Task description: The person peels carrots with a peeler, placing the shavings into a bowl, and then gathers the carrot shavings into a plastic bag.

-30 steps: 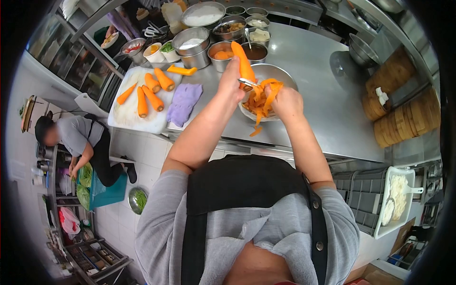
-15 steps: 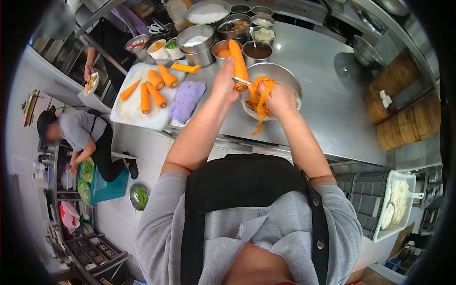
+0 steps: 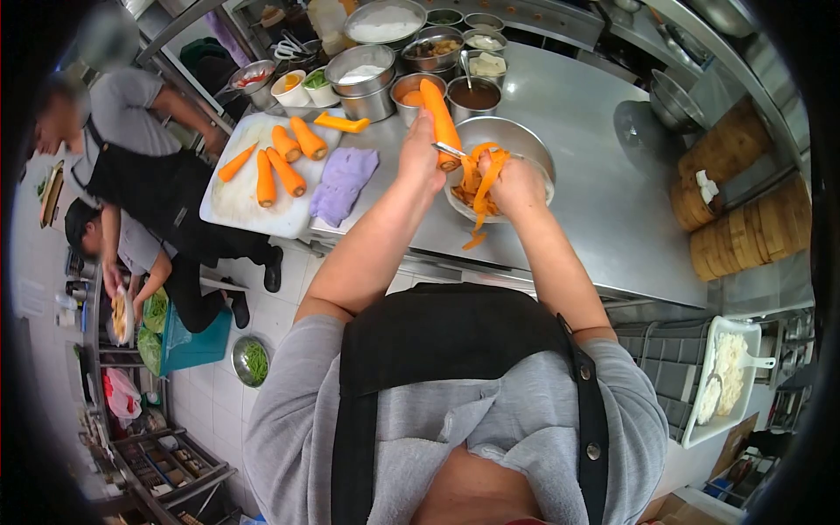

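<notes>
My left hand [image 3: 421,162] is wrapped around a large carrot [image 3: 440,114], held tilted with its thick end down. My right hand [image 3: 516,185] is closed on a peeler [image 3: 450,150], whose metal head lies against the carrot's lower end; its handle is hidden in the fingers. Long orange peels [image 3: 479,188] hang from the peeler and right hand over a metal bowl [image 3: 535,138], one strip dangling past the near rim. To the left, several carrots [image 3: 265,179] lie on a white cutting board [image 3: 229,188], beside a crumpled purple cloth [image 3: 344,184].
A yellow object [image 3: 341,123] lies at the board's far edge. Metal containers of ingredients [image 3: 367,105] crowd the back. Bamboo steamers [image 3: 754,229] stand at right. One person [image 3: 149,175] stands at left with a plate; another crouches by a teal crate [image 3: 199,346].
The person with the plate has come further into view at left, the plate moving down and left. My hands, the carrot and the peels have barely shifted.
</notes>
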The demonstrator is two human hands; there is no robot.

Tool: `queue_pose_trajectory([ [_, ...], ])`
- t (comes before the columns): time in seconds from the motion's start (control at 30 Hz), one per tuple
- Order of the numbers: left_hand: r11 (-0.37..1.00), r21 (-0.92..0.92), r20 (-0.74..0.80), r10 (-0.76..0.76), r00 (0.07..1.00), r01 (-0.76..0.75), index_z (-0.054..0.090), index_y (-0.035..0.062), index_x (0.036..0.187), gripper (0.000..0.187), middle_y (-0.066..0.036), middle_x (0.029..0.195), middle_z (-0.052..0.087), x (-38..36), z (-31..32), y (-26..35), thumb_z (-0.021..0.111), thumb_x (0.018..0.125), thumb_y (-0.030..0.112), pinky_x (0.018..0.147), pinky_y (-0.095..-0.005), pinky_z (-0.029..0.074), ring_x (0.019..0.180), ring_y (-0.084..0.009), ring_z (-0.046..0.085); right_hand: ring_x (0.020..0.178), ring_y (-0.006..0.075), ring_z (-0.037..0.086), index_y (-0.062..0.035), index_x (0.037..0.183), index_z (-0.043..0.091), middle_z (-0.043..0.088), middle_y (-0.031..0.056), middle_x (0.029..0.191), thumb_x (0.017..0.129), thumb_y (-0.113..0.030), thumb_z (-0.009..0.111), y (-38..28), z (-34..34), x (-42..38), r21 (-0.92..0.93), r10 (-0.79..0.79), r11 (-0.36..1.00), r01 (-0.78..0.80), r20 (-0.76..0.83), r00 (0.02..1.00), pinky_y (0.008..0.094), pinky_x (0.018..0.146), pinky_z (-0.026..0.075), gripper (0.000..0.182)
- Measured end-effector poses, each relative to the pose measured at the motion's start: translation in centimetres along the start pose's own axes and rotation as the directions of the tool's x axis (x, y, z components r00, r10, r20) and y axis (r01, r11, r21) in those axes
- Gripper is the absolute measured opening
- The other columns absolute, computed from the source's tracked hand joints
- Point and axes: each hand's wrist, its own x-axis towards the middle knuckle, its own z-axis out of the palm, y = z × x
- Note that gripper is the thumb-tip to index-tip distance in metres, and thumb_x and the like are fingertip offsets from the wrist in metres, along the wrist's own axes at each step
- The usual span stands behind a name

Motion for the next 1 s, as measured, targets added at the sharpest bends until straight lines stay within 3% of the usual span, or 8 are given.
queue_pose_trajectory([
  [0.1,0.993,0.080,0.067,-0.094,0.993,0.088,0.038,0.0085,0.138,0.044,-0.008,0.127,0.050,-1.6,0.7,0.2,0.039,0.101,0.031,0.092,-0.0352,0.045,0.113,-0.0193,0.050,0.074,0.0397,0.063,-0.0002,0.077,0.069,0.065,0.0210,0.075,0.091,-0.053,0.038,1.1,0.5,0.6,-0.019,0.005,1.000,-0.006,-0.045,0.999,0.0466,0.070,0.049,0.062],
  [0.2,0.973,0.107,0.126,-0.217,0.968,0.204,0.038,0.0080,0.139,0.044,-0.009,0.128,0.049,-3.8,1.6,-2.1,0.038,0.101,0.030,0.092,-0.0356,0.045,0.114,-0.0199,0.050,0.077,0.0405,0.062,-0.0007,0.079,0.069,0.065,0.0214,0.079,0.092,-0.052,0.038,1.3,-0.8,1.2,-0.047,0.059,0.997,-0.063,-0.066,0.996,0.0468,0.072,0.049,0.061],
  [0.33,0.975,0.164,0.150,-0.172,0.974,0.147,0.036,0.0050,0.139,0.048,-0.010,0.127,0.050,-3.7,1.7,-1.1,0.040,0.100,0.032,0.092,-0.0352,0.045,0.112,-0.0208,0.052,0.081,0.0406,0.062,-0.0009,0.079,0.069,0.065,0.0221,0.081,0.092,-0.052,0.038,1.6,-1.5,0.8,-0.057,0.118,0.991,-0.121,-0.055,0.992,0.0464,0.073,0.049,0.061],
  [0.47,0.954,0.231,0.217,-0.243,0.945,0.192,0.036,0.0052,0.140,0.049,-0.009,0.127,0.051,-4.6,1.3,-0.2,0.042,0.100,0.032,0.094,-0.0327,0.044,0.112,-0.0191,0.052,0.083,0.0405,0.062,-0.0011,0.083,0.068,0.065,0.0228,0.084,0.093,-0.052,0.038,2.3,-1.2,1.1,0.027,0.104,0.994,-0.102,-0.076,0.992,0.0467,0.074,0.049,0.060],
  [0.63,0.946,0.264,0.327,-0.273,0.905,0.190,0.037,0.0054,0.140,0.049,-0.007,0.128,0.051,-6.9,0.6,-0.6,0.042,0.100,0.032,0.094,-0.0299,0.043,0.112,-0.0159,0.051,0.085,0.0403,0.061,-0.0017,0.089,0.067,0.065,0.0233,0.086,0.092,-0.052,0.039,3.1,-2.6,2.7,0.081,0.224,0.973,-0.217,-0.093,0.970,0.0465,0.074,0.048,0.058],
  [0.73,0.928,0.354,0.390,-0.257,0.884,0.114,0.034,0.0054,0.142,0.049,-0.006,0.131,0.048,-8.1,0.1,0.2,0.040,0.100,0.032,0.095,-0.0290,0.042,0.114,-0.0149,0.051,0.086,0.0407,0.061,-0.0015,0.090,0.067,0.065,0.0233,0.086,0.092,-0.051,0.040,4.7,-2.0,3.4,0.155,0.227,0.966,-0.208,-0.116,0.967,0.0464,0.074,0.048,0.057],
  [0.83,0.935,0.355,0.375,-0.168,0.912,0.026,0.034,0.0133,0.142,0.048,-0.006,0.112,0.056,-5.8,-1.1,0.0,0.037,0.100,0.037,0.076,-0.0318,0.049,0.091,-0.0166,0.057,0.084,0.0412,0.061,-0.0028,0.090,0.067,0.064,0.0231,0.085,0.093,-0.048,0.040,5.2,-1.1,3.3,0.217,0.177,0.966,-0.140,-0.162,0.971,0.0457,0.072,0.047,0.053],
  [1.0,0.955,0.123,0.211,-0.292,0.933,0.271,0.043,0.0117,0.127,0.046,-0.011,0.104,0.058,-2.0,-0.8,1.0,0.034,0.099,0.047,0.071,-0.0410,0.050,0.087,-0.0236,0.058,0.075,0.0414,0.061,-0.0021,0.082,0.068,0.064,0.0218,0.077,0.090,-0.049,0.043,3.4,-0.5,0.8,0.113,0.044,0.993,-0.026,-0.164,0.985,0.0478,0.068,0.048,0.054],
])
